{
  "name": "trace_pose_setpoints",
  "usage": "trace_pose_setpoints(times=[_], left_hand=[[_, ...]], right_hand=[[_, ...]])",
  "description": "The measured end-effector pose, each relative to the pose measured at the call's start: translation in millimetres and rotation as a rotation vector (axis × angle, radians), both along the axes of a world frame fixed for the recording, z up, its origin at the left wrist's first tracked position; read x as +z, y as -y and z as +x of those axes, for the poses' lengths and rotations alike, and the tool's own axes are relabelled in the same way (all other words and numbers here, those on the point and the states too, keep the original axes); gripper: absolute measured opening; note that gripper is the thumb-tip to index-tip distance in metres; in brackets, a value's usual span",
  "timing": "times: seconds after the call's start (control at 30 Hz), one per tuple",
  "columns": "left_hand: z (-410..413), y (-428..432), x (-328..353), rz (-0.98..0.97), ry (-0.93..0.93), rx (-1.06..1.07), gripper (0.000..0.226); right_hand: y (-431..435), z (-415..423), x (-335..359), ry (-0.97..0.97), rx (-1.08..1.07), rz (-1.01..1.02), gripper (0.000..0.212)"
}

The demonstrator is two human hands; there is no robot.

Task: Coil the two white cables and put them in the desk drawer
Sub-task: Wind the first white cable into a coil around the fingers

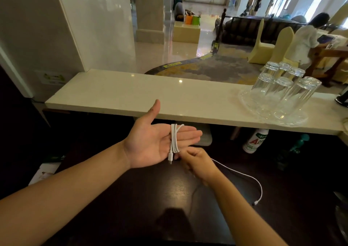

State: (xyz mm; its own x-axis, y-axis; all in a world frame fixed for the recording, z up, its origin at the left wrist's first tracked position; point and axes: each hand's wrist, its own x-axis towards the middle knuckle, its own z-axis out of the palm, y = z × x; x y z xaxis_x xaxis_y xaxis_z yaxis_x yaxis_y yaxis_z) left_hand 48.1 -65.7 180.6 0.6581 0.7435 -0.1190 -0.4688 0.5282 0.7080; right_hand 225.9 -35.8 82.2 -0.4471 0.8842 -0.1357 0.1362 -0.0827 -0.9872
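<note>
My left hand is held palm up above the dark desk, fingers straight and together, thumb raised. A white cable is wound in about three loops around its fingers, and one plug end hangs below the palm's edge. My right hand is just under the left fingers, pinching the same cable. The loose tail of the cable runs right from that hand, curves across the desk and ends in a plug. No second cable and no drawer are visible.
A pale stone counter runs across behind the desk. On its right stands a clear tray with several upturned glasses. A white bottle and a green bottle stand under the counter's right part. A person sits at a table far right.
</note>
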Motion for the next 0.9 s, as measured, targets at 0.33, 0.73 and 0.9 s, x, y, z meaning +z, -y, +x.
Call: trace_pose_setpoints(times=[0.33, 0.73, 0.9], left_hand=[[-7.2, -11.2, -17.9, 0.05, -0.287, 0.157, 0.103], [3.3, -1.4, 2.3, 0.079, -0.371, -0.194, 0.109], [-2.4, 3.3, 20.0, -0.016, -0.009, -0.243, 0.109]], right_hand=[[25.0, -1.2, 15.2, 0.147, 0.021, 0.202, 0.022], [-23.0, 19.5, 183.5, 0.584, 0.236, 0.803, 0.009], [-50.8, 25.5, 114.1, 0.156, 0.126, 0.331, 0.006]])
